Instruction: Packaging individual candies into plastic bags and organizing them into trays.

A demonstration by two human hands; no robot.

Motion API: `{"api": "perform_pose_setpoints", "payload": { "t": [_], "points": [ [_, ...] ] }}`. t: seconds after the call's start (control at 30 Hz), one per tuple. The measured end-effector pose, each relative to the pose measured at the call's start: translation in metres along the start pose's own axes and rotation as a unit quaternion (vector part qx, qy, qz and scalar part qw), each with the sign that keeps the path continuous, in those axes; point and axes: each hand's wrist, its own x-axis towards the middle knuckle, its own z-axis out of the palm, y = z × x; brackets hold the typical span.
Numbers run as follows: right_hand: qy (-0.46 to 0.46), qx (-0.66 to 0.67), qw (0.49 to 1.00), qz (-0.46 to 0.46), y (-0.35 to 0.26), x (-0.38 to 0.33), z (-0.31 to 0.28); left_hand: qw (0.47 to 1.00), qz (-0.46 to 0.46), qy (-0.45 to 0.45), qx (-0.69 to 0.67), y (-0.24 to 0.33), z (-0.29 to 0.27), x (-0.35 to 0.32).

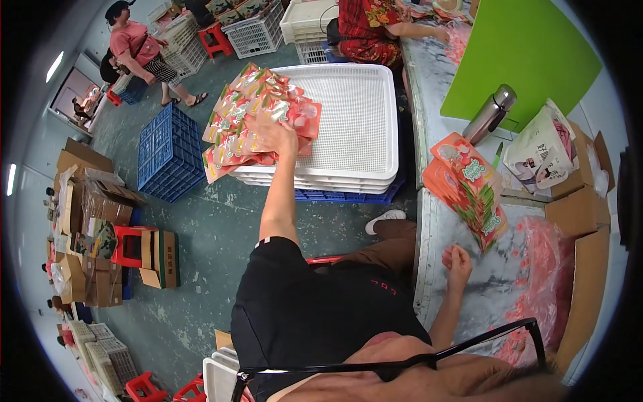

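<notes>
My left hand (273, 134) reaches far out and grips a wide fan of red snack packets (234, 127). The fan lies over the left edge of a stack of white perforated trays (362, 120), partly overhanging it. My right hand (457, 260) rests as a loose fist on the marbled worktable (482, 288), with nothing visible in it. Just beyond that hand, a leaning stack of the same red packets (469, 181) stands on the table.
A steel flask (490, 114), a green board (522, 53), a white bag (542, 151) and cardboard boxes (583, 214) crowd the table. Pink-printed plastic film (542, 268) lies at right. A blue crate (167, 154) and red stool (127, 244) stand on the floor. Two other people (137, 43) (365, 27) are farther off.
</notes>
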Motion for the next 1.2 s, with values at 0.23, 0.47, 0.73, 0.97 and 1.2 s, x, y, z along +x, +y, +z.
{"api": "perform_pose_setpoints", "payload": {
  "t": [0.23, 0.47, 0.73, 0.97, 1.2],
  "points": [
    [0.003, 0.014, 0.997, 0.070, 0.029, -0.010, -0.020, 0.932, 0.197, -0.221, 0.207, -0.016, 0.028, -0.039],
    [0.039, 0.035, 0.996, 0.072, 0.050, -0.018, -0.033, 0.898, 0.178, -0.262, 0.306, -0.059, 0.010, 0.009],
    [0.054, 0.049, 0.997, 0.006, 0.061, -0.023, -0.025, 0.913, 0.304, -0.273, 0.019, 0.123, 0.013, -0.057],
    [0.057, 0.073, 0.996, -0.005, 0.055, -0.026, -0.021, 0.757, 0.395, -0.390, -0.344, 0.370, -0.037, -0.265],
    [0.061, 0.089, 0.992, -0.062, 0.071, -0.027, -0.019, 0.746, 0.334, -0.521, -0.246, 0.384, 0.001, -0.309]
  ]
}}
